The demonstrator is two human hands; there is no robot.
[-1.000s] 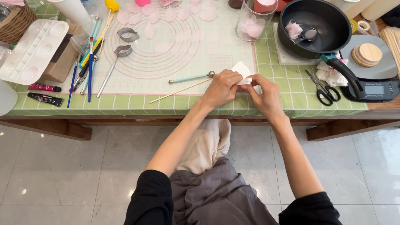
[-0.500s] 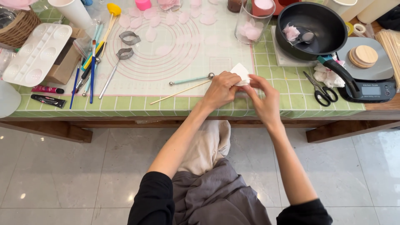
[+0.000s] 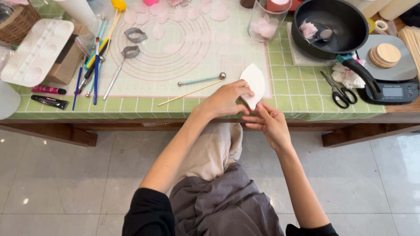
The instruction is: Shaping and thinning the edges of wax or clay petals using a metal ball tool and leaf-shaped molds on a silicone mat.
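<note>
Starting at the far left of the counter [image 3: 131,111], a wicker basket [image 3: 17,22] sits in the corner, with a white paint palette [image 3: 37,52] beside it and two small tubes [image 3: 48,96] lying near the front edge. Next come a bunch of brushes and pens [image 3: 94,65], then two metal cutters [image 3: 131,43] on a pale mat with printed rings [image 3: 175,57], where pink petals [image 3: 159,17] are scattered along the top. A ball-tipped tool [image 3: 201,80] and a thin wooden stick [image 3: 192,92] lie just left of the hands.

At the front edge the left hand [image 3: 225,100] grips a white leaf-shaped piece [image 3: 256,83], its fingers [image 3: 243,89] curled over the lower part with the thumb underneath, so the piece stands up past the knuckles over the mat's right border. Just right and a little nearer the body, the right hand [image 3: 269,124] is loosely open, palm turned up, and grasps nothing; its fingertips [image 3: 259,106] point at the lower tip of the piece, very near or just touching it.

Further right stand a glass [image 3: 264,22] with pink petals inside, a black pan [image 3: 337,26] with a spoon in it, black-handled scissors [image 3: 339,91], and a kitchen scale [image 3: 391,72] carrying a round wooden disc [image 3: 385,53].
</note>
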